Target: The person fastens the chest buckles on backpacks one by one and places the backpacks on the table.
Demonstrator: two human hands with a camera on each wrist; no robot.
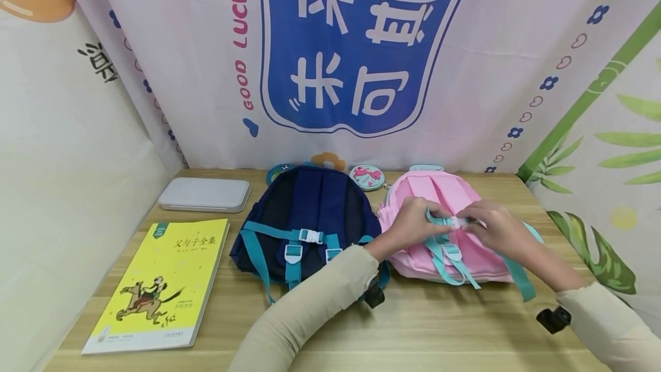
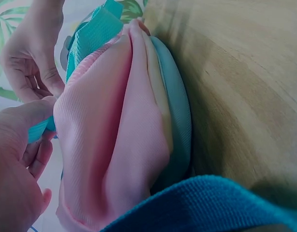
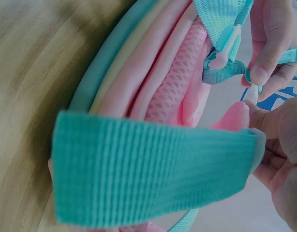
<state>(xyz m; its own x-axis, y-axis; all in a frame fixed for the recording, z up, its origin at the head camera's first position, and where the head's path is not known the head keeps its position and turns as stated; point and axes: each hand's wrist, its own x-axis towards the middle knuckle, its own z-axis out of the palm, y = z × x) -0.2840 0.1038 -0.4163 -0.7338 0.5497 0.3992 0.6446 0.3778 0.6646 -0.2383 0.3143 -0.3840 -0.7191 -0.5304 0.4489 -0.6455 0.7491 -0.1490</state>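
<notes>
A pink backpack [image 1: 413, 188] lies with its shoulder straps facing up. Over it, both hands meet at a white plastic buckle [image 1: 457, 223] on a teal chest strap [image 1: 439, 220]. My left hand [image 1: 413, 225] pinches the strap and buckle end from the left, thumb against fingers. From the other side, my right hand [image 1: 493, 227] pinches the buckle's right end. In the right wrist view, a wide teal webbing strap [image 3: 153, 169] crosses in front of the backpack. The fingers partly hide the buckle.
To the left lies a navy backpack [image 1: 330, 200] with teal straps and its white buckle [image 1: 311, 236] fastened. Further left are a yellow book [image 1: 165, 280] and a grey case [image 1: 205, 194]. A round unicorn pouch [image 1: 367, 177] sits between the bags. A printed curtain backs the wooden table [image 1: 413, 332].
</notes>
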